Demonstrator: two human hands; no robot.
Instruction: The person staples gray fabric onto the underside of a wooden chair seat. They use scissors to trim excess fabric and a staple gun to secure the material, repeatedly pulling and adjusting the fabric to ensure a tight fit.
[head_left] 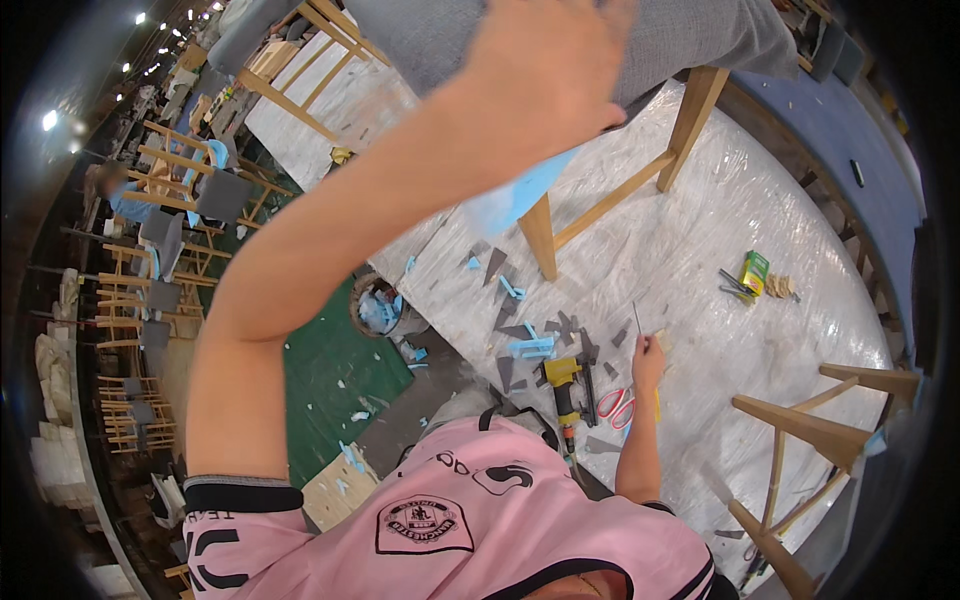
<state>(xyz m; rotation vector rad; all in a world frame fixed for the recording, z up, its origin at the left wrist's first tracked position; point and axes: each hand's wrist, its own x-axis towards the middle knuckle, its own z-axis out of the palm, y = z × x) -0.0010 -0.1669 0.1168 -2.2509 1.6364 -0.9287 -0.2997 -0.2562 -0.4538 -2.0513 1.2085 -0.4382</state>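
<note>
My left hand point(548, 80) reaches across to a grey upholstered chair seat point(680, 45) and rests on its fabric. That hand is smeared by motion and its fingertips run up to the picture's top edge; the thumb stands apart, and nothing shows gripped in it. Below the seat are the chair's wooden legs point(690, 130) and a hanging piece of light blue material point(522, 195). My right hand point(648, 362), lower down over the wrapped table, is closed around a thin, dark, pointed tool point(637, 320). Its handle is mostly hidden in the fist.
Near my right forearm lie red-handled scissors point(616, 408), a yellow and black power tool point(565, 390) and grey fabric scraps point(505, 318). A green and yellow box point(754, 272) sits farther right, above a wooden chair frame point(805, 430). Left stand a scrap bin point(380, 308) and several chairs point(150, 300).
</note>
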